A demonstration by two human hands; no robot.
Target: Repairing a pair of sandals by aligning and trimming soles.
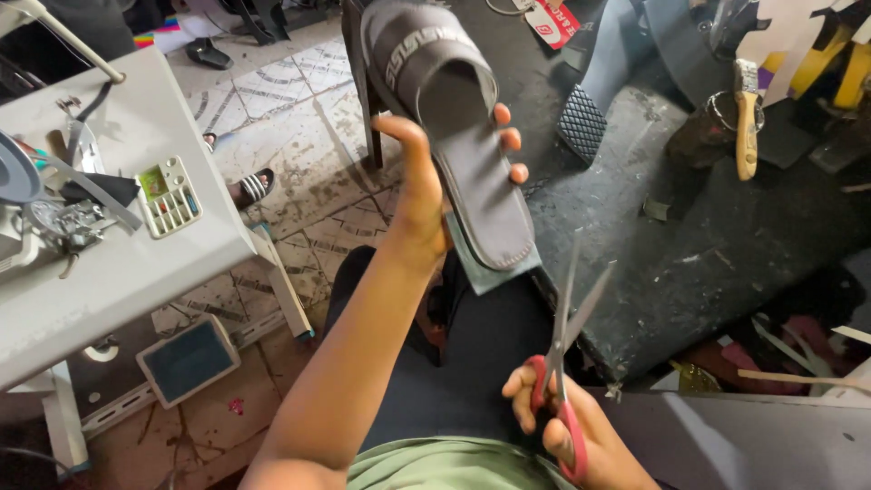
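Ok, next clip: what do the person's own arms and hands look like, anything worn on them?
Both are bare: no gloves, no rings, no watch or bands visible. The left hand and its forearm are uncovered up to the frame edge, with no sleeve in view. The right hand shows only to the wrist, also bare. A pale green shirt hem appears below.

From where I'm watching, there's not much clothing to report on this feed. The left hand (pixel 419 195) and right hand (pixel 581 436) are both bare, no gloves, no rings, no watch or wristband that I can spot. The left forearm runs bare from around 7 o'clock up toward the middle, no sleeve anywhere along it. Down at 6 o'clock there's a strip of light sage-green fabric, looks like the hem of a shirt, a bit wrinkled. Just above that the lap is covered in plain black trousers or shorts; I can't tell which. Nails look short and unpainted.
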